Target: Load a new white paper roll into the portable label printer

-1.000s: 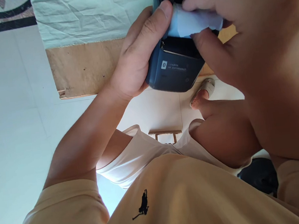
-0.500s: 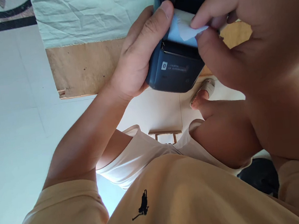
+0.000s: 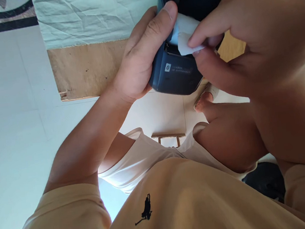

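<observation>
A dark blue portable receipt printer [image 3: 175,73] is tilted in front of me, its paper compartment uncovered. My left hand [image 3: 145,51] wraps round its left side, thumb on the upper edge. White paper, looking like a paper roll [image 3: 186,24], sits in the compartment. Between thumb and forefinger my right hand [image 3: 226,38] pinches the paper's loose end, which lies over the compartment's near edge. The right fingers hide the printer's right side and part of the paper.
Behind the printer is a wooden table [image 3: 89,70] with a wrinkled pale green cloth [image 3: 97,18] on it. A small wooden stool [image 3: 168,136] shows on the floor between my legs.
My right hand has pulled the paper's end toward me and slightly left, over the compartment's near edge. My left hand and the printer have stayed almost still.
</observation>
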### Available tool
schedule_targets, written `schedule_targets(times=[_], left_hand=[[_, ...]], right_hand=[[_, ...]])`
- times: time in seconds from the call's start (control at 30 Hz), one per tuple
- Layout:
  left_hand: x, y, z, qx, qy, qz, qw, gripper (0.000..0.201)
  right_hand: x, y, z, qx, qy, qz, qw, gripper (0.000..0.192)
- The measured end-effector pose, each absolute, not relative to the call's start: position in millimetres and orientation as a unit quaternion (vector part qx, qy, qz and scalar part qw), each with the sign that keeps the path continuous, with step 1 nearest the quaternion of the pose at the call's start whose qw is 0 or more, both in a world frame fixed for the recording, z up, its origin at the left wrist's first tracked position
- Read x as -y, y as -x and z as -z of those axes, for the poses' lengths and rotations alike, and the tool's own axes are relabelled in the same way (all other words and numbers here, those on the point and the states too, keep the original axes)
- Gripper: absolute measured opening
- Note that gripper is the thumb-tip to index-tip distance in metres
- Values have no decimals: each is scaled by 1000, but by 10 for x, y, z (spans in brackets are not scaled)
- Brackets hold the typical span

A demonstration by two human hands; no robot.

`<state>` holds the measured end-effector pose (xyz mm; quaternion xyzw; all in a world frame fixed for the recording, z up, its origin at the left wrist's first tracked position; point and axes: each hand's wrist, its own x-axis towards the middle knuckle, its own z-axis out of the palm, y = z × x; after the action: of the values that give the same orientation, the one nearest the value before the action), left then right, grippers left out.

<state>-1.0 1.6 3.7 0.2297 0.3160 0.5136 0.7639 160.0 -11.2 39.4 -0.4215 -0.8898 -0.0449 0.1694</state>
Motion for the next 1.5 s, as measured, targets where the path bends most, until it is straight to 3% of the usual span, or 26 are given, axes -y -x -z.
schedule_targets(times=[0.1, 0.27, 1.5], left_hand=[[-5, 5, -27, -270, -365, -541, 708, 25], [6, 12, -30, -293, -414, -516, 690, 29], [-35, -86, -8, -295, -417, -543, 667, 31]], right_hand=[[114, -1603, -353, 898, 390, 42, 200, 30], [76, -1592, -309, 903, 378, 43, 199, 29], [91, -1601, -325, 910, 385, 39, 149, 34]])
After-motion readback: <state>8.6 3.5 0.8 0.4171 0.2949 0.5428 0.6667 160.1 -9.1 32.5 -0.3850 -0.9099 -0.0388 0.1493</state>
